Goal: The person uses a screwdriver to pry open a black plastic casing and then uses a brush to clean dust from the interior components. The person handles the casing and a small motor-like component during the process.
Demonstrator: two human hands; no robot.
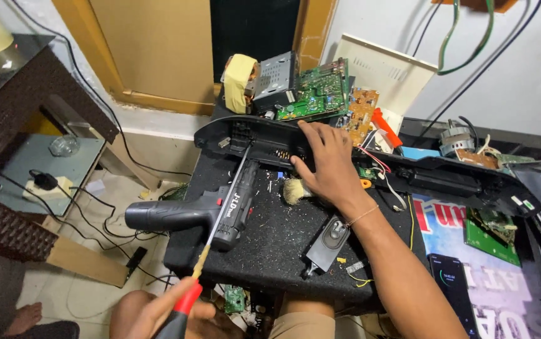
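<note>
My left hand (pixel 151 314) grips the red handle of a long screwdriver (pixel 220 216) at the bottom left. Its thin shaft runs up across a black cordless drill (pixel 176 213), and the tip reaches into the left end of a long black plastic casing (pixel 446 179). My right hand (pixel 327 166) lies palm down on that casing near its middle, fingers spread and pressing on it. A small pale brush (pixel 295 190) lies just under its thumb. The casing rests across a black textured table top (pixel 270 245).
A green circuit board (pixel 317 94), an orange board and a yellow-taped transformer (pixel 239 81) stand behind the casing. A narrow black speaker (pixel 328 238) lies near my forearm and a phone (pixel 455 282) at the right. Cables and a power strip (pixel 47 186) are at the left.
</note>
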